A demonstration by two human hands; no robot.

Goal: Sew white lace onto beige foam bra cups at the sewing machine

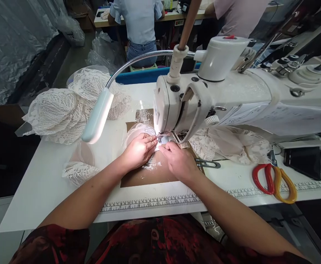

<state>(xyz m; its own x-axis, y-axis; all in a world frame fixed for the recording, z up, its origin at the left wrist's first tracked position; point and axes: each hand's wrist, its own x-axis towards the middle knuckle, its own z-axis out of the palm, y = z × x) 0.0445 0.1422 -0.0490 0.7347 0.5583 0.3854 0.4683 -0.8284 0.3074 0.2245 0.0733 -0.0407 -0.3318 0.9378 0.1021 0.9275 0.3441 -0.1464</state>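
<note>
A white sewing machine [188, 102] stands over the table, its needle and presser foot [160, 138] low between my hands. Under the foot lies a pale lace bra cup [135, 132]. My left hand [141, 149] presses on this fabric just left of the needle, fingers together. Close by on the right, my right hand [178, 159] pinches the fabric edge between thumb and forefinger. The exact edge in each grip is partly hidden by the fingers. A brown plate [138, 178] lies beneath both hands.
Stacked lace cups [55, 110] sit at left, a single cup [81, 161] nearer me. A lamp [97, 117] arches over the table. More lace [229, 143], thread snips [210, 164] and red-and-yellow-handled scissors [274, 181] lie at right. A ruler tape [149, 202] lines the front edge. Two people sit beyond.
</note>
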